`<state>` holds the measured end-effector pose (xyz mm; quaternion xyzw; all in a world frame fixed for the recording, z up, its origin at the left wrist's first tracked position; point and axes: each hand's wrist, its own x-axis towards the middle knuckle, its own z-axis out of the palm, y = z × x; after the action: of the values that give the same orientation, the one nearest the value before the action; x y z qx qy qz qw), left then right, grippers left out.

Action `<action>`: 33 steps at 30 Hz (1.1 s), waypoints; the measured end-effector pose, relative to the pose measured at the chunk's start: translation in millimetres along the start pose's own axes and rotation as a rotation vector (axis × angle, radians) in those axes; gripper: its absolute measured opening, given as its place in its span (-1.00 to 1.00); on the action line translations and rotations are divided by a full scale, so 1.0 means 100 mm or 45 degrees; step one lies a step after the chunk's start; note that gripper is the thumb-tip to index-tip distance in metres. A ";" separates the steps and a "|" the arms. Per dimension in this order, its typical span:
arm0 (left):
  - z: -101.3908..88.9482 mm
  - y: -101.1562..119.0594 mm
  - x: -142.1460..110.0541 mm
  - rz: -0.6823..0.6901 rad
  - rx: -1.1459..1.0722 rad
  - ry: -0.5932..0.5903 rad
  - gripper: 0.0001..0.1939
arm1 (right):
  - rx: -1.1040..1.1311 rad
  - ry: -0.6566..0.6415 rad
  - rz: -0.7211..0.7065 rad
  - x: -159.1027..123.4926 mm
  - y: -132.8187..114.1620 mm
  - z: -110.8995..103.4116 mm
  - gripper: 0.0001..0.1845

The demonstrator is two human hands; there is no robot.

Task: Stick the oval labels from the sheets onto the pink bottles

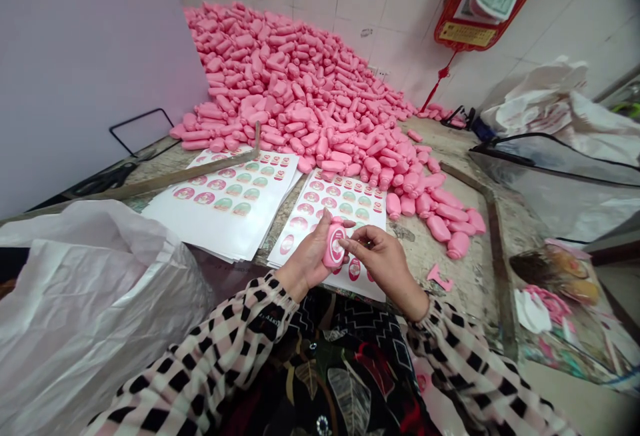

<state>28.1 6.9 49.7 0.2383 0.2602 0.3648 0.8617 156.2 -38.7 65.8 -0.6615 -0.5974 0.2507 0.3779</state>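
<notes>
My left hand [313, 256] is closed around a small pink plastic bottle [331, 257], its front turned up toward me. A round pink-and-white sticker [338, 244] lies on the bottle's face. The bent fingers of my right hand [377, 256] are at that sticker, thumb and fingertips against its right edge. Just beneath both hands is a white sheet of stickers [310, 213] with pink, green and red designs. To its left, a stack of similar sticker sheets [220, 229] lies under a thin wooden strip [200, 168].
A huge heap of pink bottles [300, 83] rises against the tiled wall. A pink T-shaped piece [440, 278] lies right of my hand, inside a wooden edge strip [495, 249]. A white plastic sack [115, 289] stands at left; a brush [535, 266] lies at right.
</notes>
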 end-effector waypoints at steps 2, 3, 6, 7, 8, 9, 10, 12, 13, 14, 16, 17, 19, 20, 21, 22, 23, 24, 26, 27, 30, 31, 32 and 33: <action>0.00 -0.01 -0.01 -0.006 -0.015 -0.030 -0.41 | -0.340 0.043 -0.128 -0.04 -0.04 -0.04 -0.67; 0.00 -0.01 -0.01 -0.016 -0.019 -0.039 -0.41 | -0.485 0.054 -0.175 -0.06 -0.06 -0.06 -0.66; 0.00 -0.02 -0.03 -0.058 -0.022 -0.041 -0.46 | -0.710 0.068 -0.195 -0.09 -0.09 -0.11 -0.58; 0.01 -0.02 -0.03 -0.072 -0.027 -0.041 -0.47 | -0.720 0.072 -0.166 -0.09 -0.09 -0.12 -0.56; 0.01 -0.02 -0.04 -0.082 -0.037 -0.043 -0.48 | -0.693 0.069 -0.123 -0.09 -0.09 -0.12 -0.55; 0.02 -0.02 -0.04 -0.090 -0.047 -0.047 -0.48 | -0.623 0.062 -0.066 -0.08 -0.08 -0.12 -0.54; 0.03 -0.02 -0.04 -0.096 -0.054 -0.052 -0.47 | -0.502 0.043 0.004 -0.07 -0.07 -0.11 -0.54; 0.06 -0.04 -0.03 -0.092 -0.037 -0.058 -0.46 | -0.112 -0.046 0.162 -0.05 -0.06 -0.07 -0.55; 0.07 -0.04 -0.03 -0.080 -0.009 -0.054 -0.46 | 0.124 -0.115 0.233 -0.04 -0.06 -0.05 -0.55; 0.08 -0.05 -0.02 -0.067 0.030 -0.045 -0.45 | 0.349 -0.188 0.291 -0.03 -0.06 -0.03 -0.56; 0.09 -0.08 -0.03 -0.056 0.122 -0.027 -0.42 | 0.675 -0.306 0.367 -0.02 -0.05 0.00 -0.58; 0.08 -0.09 -0.03 -0.061 0.172 -0.028 -0.39 | 0.763 -0.326 0.395 -0.02 -0.05 0.01 -0.60; 0.07 -0.11 -0.07 -0.077 0.269 -0.074 -0.35 | 0.848 -0.273 0.449 -0.02 -0.05 0.02 -0.62; 0.07 -0.12 -0.10 -0.073 0.314 -0.112 -0.36 | 0.877 -0.217 0.470 -0.02 -0.04 0.02 -0.63; 0.06 -0.12 -0.14 -0.062 0.356 -0.151 -0.39 | 0.907 -0.166 0.484 -0.03 -0.03 0.02 -0.64; 0.06 -0.13 -0.18 -0.047 0.394 -0.184 -0.44 | 0.937 -0.125 0.492 -0.04 -0.02 0.01 -0.64; 0.06 -0.13 -0.21 -0.030 0.424 -0.211 -0.48 | 0.967 -0.101 0.493 -0.05 -0.01 0.01 -0.65; 0.05 -0.13 -0.25 -0.016 0.447 -0.230 -0.51 | 0.995 -0.096 0.489 -0.07 0.00 0.01 -0.66; 0.05 -0.15 -0.32 -0.009 0.477 -0.264 -0.51 | 1.040 -0.134 0.468 -0.14 0.04 0.00 -0.70; 0.04 -0.17 -0.35 -0.020 0.487 -0.282 -0.48 | 1.059 -0.169 0.454 -0.18 0.06 -0.01 -0.72; 0.01 -0.26 -0.43 -0.124 0.559 -0.366 -0.29 | 1.073 -0.286 0.427 -0.37 0.16 -0.04 -0.74; 0.00 -0.30 -0.46 -0.170 0.598 -0.403 -0.22 | 1.055 -0.315 0.426 -0.45 0.19 -0.07 -0.74; -0.01 -0.35 -0.48 -0.208 0.648 -0.438 -0.16 | 1.027 -0.328 0.429 -0.52 0.24 -0.10 -0.74; -0.03 -0.40 -0.50 -0.235 0.710 -0.471 -0.11 | 0.991 -0.317 0.437 -0.60 0.28 -0.14 -0.74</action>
<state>16.8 -55.2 37.2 0.5023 0.2099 0.1507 0.8252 174.8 -100.0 44.7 -0.5244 -0.3810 0.5937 0.4769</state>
